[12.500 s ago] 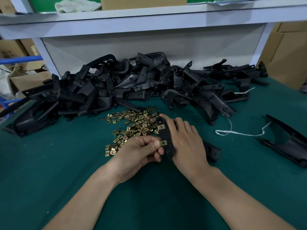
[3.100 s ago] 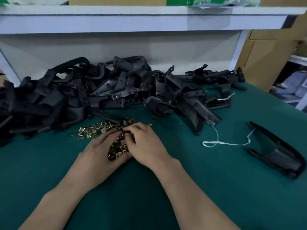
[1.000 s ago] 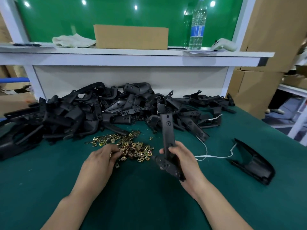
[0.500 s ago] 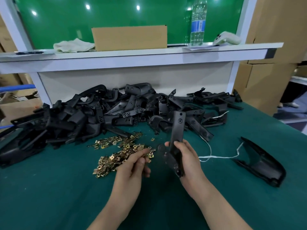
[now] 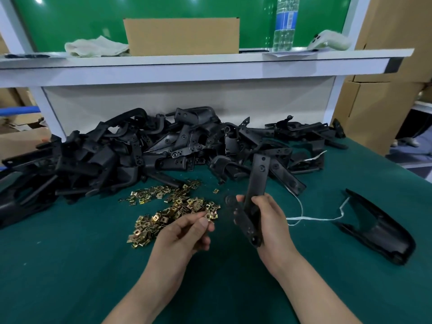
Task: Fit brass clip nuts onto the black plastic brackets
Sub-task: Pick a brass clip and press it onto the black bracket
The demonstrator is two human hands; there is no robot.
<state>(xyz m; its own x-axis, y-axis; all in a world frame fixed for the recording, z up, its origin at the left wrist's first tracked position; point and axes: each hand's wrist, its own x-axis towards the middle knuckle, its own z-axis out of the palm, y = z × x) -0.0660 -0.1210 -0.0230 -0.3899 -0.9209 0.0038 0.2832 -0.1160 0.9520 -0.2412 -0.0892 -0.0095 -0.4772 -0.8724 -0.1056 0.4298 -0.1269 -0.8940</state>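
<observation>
Clip nuts of brass lie in a loose heap [image 5: 173, 209] on the green table [image 5: 70, 265], and everything else is placed from that heap. Just at its near right edge the left hand [image 5: 187, 232] hovers, thumb and forefinger pressed together on what looks like a single clip nut [image 5: 208, 215]; the other fingers are curled loosely under. It is hard to tell whether that nut is clear of the heap or touching it.

To the right of the heap the right hand [image 5: 268, 220] grips a black plastic bracket [image 5: 257, 178], with the fingers wrapped round the lower part and the thumb across the front. The bracket's long arm stands nearly upright, leaning a little right, and a shorter arm angles down across the palm. No brass shows on this bracket.

Behind the heap a big pile of black brackets [image 5: 163, 148] runs along the back wall. Farther right of the heap lie a white string [image 5: 311, 218] and, beyond it, a black moulded cover [image 5: 378, 230]. Above and behind the heap, a shelf carries a cardboard box [image 5: 182, 36], a cloth [image 5: 95, 46] and a water bottle [image 5: 285, 24].
</observation>
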